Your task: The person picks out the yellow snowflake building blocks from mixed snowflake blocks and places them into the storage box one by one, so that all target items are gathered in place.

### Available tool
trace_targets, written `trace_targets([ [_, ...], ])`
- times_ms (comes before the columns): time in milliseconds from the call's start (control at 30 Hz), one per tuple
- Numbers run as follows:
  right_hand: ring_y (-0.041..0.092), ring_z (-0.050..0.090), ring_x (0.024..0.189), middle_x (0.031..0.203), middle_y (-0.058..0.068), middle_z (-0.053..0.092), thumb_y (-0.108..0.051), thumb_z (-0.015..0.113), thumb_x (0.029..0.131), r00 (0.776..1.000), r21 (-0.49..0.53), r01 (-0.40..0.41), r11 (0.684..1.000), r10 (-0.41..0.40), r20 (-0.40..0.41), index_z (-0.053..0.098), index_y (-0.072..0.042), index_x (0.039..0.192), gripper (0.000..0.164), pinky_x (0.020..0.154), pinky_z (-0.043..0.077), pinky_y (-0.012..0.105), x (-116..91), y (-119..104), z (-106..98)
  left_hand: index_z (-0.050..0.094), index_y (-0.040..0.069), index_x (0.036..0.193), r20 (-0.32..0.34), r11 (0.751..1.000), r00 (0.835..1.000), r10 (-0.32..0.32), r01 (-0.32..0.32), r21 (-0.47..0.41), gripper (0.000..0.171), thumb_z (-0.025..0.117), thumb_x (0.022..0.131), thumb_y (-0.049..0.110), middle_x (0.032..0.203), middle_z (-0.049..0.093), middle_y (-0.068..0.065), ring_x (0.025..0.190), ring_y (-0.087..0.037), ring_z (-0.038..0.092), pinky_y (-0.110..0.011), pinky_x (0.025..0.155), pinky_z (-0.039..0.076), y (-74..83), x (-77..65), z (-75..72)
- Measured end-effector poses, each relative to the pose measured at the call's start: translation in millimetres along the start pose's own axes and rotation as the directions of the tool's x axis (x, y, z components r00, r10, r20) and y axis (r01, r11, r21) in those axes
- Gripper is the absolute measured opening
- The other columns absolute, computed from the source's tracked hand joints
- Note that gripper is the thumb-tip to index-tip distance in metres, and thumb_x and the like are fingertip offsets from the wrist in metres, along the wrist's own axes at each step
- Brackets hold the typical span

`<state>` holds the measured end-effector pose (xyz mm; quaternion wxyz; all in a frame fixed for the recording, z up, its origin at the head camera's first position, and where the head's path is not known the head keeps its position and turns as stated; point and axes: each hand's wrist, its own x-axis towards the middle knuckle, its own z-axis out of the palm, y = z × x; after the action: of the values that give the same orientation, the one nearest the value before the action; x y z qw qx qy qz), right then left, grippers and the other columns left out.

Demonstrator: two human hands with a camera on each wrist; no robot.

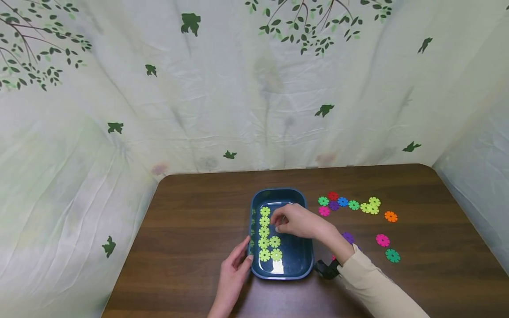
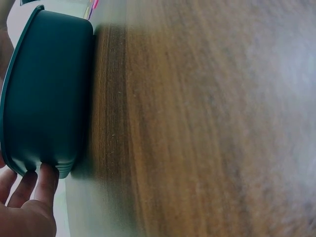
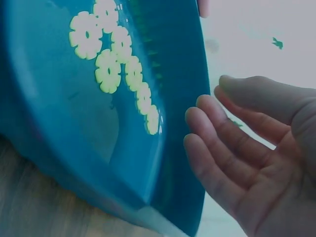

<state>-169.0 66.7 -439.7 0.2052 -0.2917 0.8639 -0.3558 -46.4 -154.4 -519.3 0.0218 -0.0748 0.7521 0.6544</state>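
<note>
A blue rectangular tray (image 1: 296, 258) stands on the wooden table. Inside, yellow-green flower-shaped discs (image 1: 263, 243) form a column along its left side, with two more beside the lower end. My left hand (image 1: 232, 271) touches the tray's left side; in the left wrist view its fingertips (image 2: 47, 173) rest against the outer wall. Over the tray is my right hand (image 1: 296, 220), near the upper discs. The right wrist view shows that hand (image 3: 256, 153) with fingers loosely bent, thumb apart from them, and no disc between them.
Right of the tray lie several loose discs, among them a red one (image 1: 332, 195), a yellow-green cluster (image 1: 373, 206), an orange one (image 1: 391, 216), a pink one (image 1: 382, 240) and a green one (image 1: 393, 255). My right forearm (image 1: 370, 274) partly covers a purple disc (image 1: 347, 237).
</note>
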Motion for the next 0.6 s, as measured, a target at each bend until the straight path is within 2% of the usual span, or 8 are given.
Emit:
trace_targets([
  [167,0.008,0.061,0.087,0.101,-0.003,0.068,-0.015,0.071,0.091,0.999,-0.009,0.021,1.0,-0.022,-0.04,0.071,-0.018,0.107,0.017,0.077,0.054,0.026,-10.8,2.3,0.3,0.058,0.016,0.139,-0.009,1.0,1.0,0.001,-0.001,0.002,0.045,0.063,0.095,0.007,0.146,0.049,-0.009,0.132,-0.029,0.046,-0.035,0.103,0.042,-0.5,-0.8,-0.2],
  [367,0.008,0.06,0.092,0.104,-0.011,0.065,-0.019,0.073,0.09,0.993,0.048,0.015,0.999,-0.009,-0.12,0.069,-0.02,0.114,0.025,0.077,0.055,0.025,-25.0,8.7,2.1,0.058,0.017,0.138,-0.016,1.0,1.0,0.002,-0.002,0.02,0.045,0.063,0.095,0.008,0.145,0.05,-0.009,0.132,-0.029,0.047,-0.035,0.103,0.043,-1.6,-0.5,-0.5],
  [533,0.009,0.061,0.094,0.11,-0.011,0.065,-0.022,0.074,0.09,0.977,0.053,0.039,0.998,-0.027,-0.21,0.067,-0.023,0.118,0.029,0.08,0.055,0.027,-35.2,17.4,6.0,0.058,0.019,0.138,-0.018,1.0,1.0,-0.015,0.015,0.022,0.045,0.063,0.095,0.009,0.146,0.049,-0.008,0.132,-0.029,0.047,-0.036,0.103,0.043,-1.5,-0.3,0.1],
  [600,0.013,0.062,0.096,0.113,-0.011,0.064,-0.023,0.073,0.09,0.968,0.061,0.059,0.996,-0.042,-0.249,0.067,-0.023,0.119,0.03,0.082,0.055,0.03,-38.8,20.8,7.5,0.058,0.021,0.138,-0.02,0.999,1.0,-0.024,0.025,0.025,0.045,0.063,0.095,0.009,0.145,0.05,-0.007,0.132,-0.029,0.047,-0.036,0.103,0.043,-1.7,0.1,0.4],
])
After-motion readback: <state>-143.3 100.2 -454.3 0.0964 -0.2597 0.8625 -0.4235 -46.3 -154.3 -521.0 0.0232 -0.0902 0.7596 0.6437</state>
